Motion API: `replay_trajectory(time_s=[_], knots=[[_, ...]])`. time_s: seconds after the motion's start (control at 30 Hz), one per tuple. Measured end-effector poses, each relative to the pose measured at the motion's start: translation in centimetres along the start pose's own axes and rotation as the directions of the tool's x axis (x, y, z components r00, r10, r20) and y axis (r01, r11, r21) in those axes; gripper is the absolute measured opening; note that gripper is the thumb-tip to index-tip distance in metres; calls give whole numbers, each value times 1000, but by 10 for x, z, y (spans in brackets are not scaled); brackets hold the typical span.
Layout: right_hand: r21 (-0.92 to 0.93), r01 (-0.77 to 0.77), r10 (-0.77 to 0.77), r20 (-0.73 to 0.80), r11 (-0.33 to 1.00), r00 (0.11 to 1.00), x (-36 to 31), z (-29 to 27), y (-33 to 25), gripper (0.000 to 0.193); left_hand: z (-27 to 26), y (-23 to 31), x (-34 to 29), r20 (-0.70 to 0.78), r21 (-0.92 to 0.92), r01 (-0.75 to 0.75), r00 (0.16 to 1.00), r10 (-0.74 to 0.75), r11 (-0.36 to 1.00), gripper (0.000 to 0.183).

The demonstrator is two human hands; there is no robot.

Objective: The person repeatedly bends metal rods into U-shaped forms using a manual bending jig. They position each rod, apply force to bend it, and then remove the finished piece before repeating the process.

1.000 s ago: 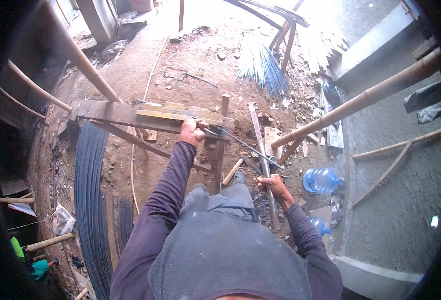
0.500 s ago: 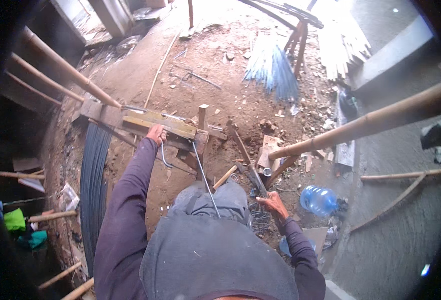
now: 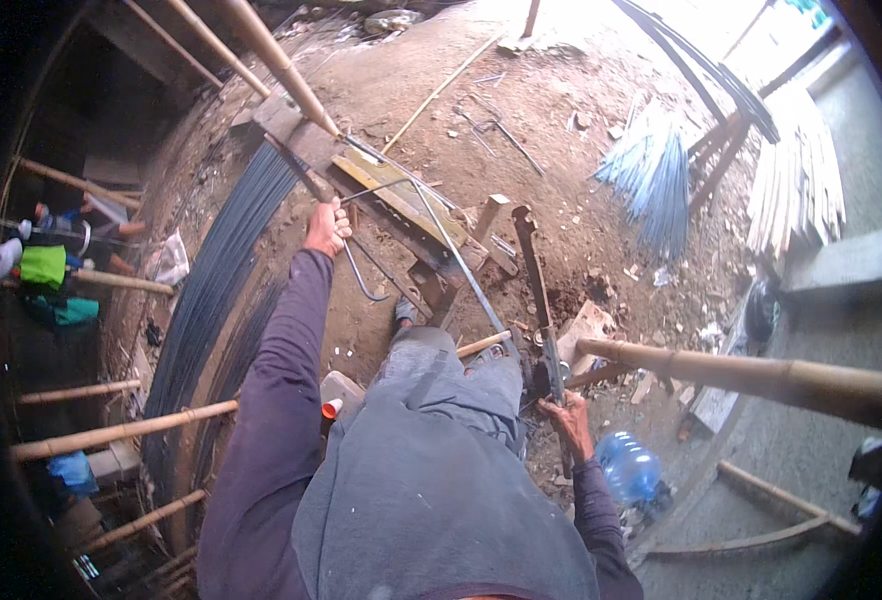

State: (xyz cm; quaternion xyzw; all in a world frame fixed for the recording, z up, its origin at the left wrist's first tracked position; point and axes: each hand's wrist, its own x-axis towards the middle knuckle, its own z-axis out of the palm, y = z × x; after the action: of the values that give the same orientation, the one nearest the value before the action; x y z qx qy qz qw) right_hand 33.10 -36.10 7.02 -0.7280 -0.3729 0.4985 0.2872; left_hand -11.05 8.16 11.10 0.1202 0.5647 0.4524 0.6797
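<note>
My left hand [image 3: 329,228] is closed around a thin bent steel rod [image 3: 355,272] with a hooked end hanging below the fist. Its upper stretch crosses a yellowish wooden block [image 3: 401,212] on a rough beam, and a long straight length seems to run on toward my knees. My right hand [image 3: 569,420], closed, grips the near end of a long dark metal bar [image 3: 539,275], which points away from me past the end of the beam. A light wooden handle [image 3: 484,344] lies by my knees; its far end is hidden.
A bundle of dark steel rods [image 3: 211,280] lies on the left. Bamboo poles [image 3: 741,370] jut in from both sides. A blue water jug [image 3: 629,466] rests near my right forearm. Bluish thin rods [image 3: 651,180] and pale strips [image 3: 796,180] lie farther off on the dirt.
My view has turned, so the scene sits rotated and farther right. My left hand has moved off the wooden block's near edge with the bent rod, which now lies across the block. My right hand keeps its grip on the bar.
</note>
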Motion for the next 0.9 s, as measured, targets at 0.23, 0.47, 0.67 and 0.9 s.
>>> replay_trajectory(time_s=[0.23, 0.47, 0.67, 0.9], knots=[[-13, 33, -34, -47, 999, 998, 39, -7, -51, 18, -84, -86, 30, -188, -360, -56, 982, -14, 931, 36], [-69, -145, 142, -37, 987, 989, 52, -17, -76, 18, -83, -103, 40, -220, -380, -61, 975, -26, 923, 41], [-140, -96, 90, -47, 985, 995, 56, -4, -84, 22, -82, -112, 36, -237, -409, -135, 971, 38, 902, 43], [-169, -212, 214, -3, 963, 977, 59, -6, -86, 28, -93, -118, 35, -118, -513, -99, 992, 44, 853, 46]])
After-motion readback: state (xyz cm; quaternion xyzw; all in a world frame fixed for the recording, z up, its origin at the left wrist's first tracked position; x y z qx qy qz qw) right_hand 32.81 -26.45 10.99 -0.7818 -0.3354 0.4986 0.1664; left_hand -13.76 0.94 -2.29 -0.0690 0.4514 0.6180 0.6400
